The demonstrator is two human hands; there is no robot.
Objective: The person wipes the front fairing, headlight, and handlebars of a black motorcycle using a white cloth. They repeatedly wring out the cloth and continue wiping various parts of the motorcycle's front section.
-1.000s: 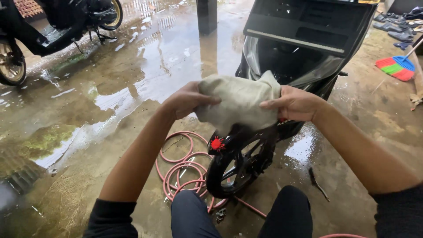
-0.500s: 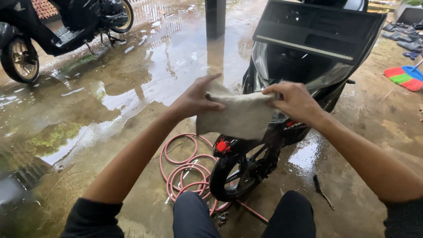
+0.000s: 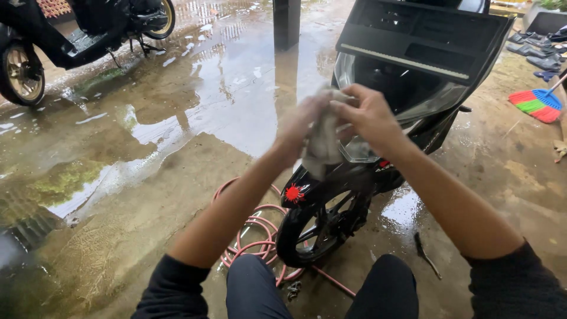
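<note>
Both hands had drawn together since half a second before, bunching the cloth (image 3: 323,142). Left hand (image 3: 298,127) and right hand (image 3: 369,115) gripped it above the scooter's front wheel (image 3: 313,230); the scooter (image 3: 425,65) looked wet, wiping apparently unfinished.

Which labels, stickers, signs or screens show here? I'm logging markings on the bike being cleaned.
Sticker: red, spiky round shape, on the black front fender of the scooter, below the grey cloth gripped by left hand and right hand.
No packages, signs or screens visible.
</note>
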